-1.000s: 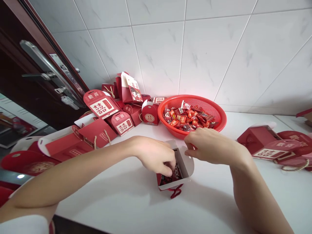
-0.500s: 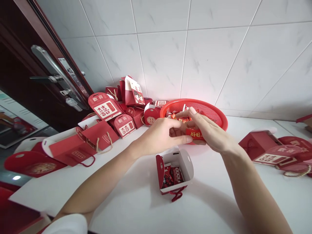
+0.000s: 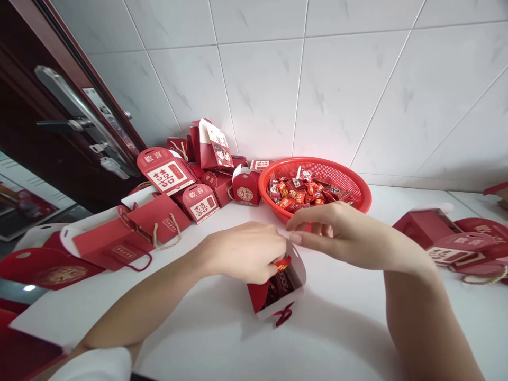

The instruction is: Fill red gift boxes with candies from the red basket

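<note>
My left hand (image 3: 248,251) is over the opening of a small red-and-white gift box (image 3: 299,267), its fingers closed on a red-and-gold wrapped candy (image 3: 282,263) at the box's mouth. Dark red packets (image 3: 282,284) lie inside the box, partly covered by that hand. A red cord handle (image 3: 284,315) hangs at the box's near side. Just right of the box my right hand (image 3: 337,230) hovers with its fingers bent and apart, nothing visible in them. Behind it stands a red plastic basket (image 3: 359,188) holding many wrapped candies (image 3: 304,193).
Several red gift boxes (image 3: 169,177) crowd the left and back of the white table (image 3: 190,328). More red boxes (image 3: 428,233) stand at the right. A tiled wall (image 3: 262,84) rises behind, and a dark door with a metal handle (image 3: 67,100) is at the left.
My left hand has come down and nearer, from before the basket to the box, with the candy. My right hand has moved away from it and lower, uncovering the basket's candies.
</note>
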The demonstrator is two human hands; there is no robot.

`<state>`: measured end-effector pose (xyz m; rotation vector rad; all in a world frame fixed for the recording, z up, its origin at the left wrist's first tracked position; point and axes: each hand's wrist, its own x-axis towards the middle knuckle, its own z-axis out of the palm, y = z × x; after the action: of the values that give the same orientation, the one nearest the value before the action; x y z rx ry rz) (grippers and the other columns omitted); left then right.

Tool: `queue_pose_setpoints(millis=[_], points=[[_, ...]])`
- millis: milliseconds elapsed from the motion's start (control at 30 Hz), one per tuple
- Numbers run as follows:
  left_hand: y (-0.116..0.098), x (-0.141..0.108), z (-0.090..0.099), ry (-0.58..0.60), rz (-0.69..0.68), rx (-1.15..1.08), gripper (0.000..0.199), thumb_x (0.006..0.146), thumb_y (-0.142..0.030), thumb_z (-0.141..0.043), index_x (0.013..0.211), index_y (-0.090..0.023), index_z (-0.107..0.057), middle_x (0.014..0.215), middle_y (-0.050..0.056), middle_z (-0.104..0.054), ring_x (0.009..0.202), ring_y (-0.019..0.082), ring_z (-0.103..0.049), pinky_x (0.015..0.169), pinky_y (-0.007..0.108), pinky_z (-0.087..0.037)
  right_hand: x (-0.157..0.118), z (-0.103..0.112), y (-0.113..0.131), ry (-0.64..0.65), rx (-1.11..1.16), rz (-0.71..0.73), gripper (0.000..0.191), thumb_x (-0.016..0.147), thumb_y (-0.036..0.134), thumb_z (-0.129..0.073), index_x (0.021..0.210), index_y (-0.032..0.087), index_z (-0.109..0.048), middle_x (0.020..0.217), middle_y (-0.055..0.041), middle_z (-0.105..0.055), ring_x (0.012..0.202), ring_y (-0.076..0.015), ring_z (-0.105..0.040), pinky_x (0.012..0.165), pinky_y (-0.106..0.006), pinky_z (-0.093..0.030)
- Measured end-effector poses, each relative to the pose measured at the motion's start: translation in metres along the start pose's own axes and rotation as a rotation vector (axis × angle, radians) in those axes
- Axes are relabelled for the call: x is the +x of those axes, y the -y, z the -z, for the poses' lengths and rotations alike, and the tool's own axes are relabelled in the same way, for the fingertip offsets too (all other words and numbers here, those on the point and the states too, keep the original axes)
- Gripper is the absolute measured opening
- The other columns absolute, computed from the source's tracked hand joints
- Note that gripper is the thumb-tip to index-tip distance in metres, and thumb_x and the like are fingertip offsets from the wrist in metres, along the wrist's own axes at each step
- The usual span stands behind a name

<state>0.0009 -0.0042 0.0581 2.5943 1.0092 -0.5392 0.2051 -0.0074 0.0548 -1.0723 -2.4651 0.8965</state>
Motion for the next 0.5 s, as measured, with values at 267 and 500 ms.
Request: queue_pose_setpoints(millis=[267,500], points=[[-0.011,0.009,0.012,0.141,0.063,0.142,0.016,0.079,-0.011,-0.056,0.066,-0.018,-0.063,0.058,0.002,-0.055,0.045,0.015,-0.037,0.046,0.032,-0.029,0.004,-0.007,0.003,0.256,-0.237,-0.003,0.023,0.1,0.022,-0.053,0.088,0.021,-0.072,0.077,0.0003,-0.066,0.064,-0.0128,-0.05,0.06,-0.027,-0.032],[-0.001,0.006,0.003,0.209,0.203,0.15,0.02,0.082,-0.01,-0.054,0.074,-0.016,-0.072,0.071,0.007,-0.066,0.046,0.015,-0.038,0.045,0.03,-0.028,0.011,-0.018,0.004,0.327,-0.423,-0.06,0.028,0.088,0.009,-0.051,0.063,0.018,-0.059,0.058,0.0028,-0.051,0.053,-0.011,-0.033,0.053,-0.03,-0.022]])
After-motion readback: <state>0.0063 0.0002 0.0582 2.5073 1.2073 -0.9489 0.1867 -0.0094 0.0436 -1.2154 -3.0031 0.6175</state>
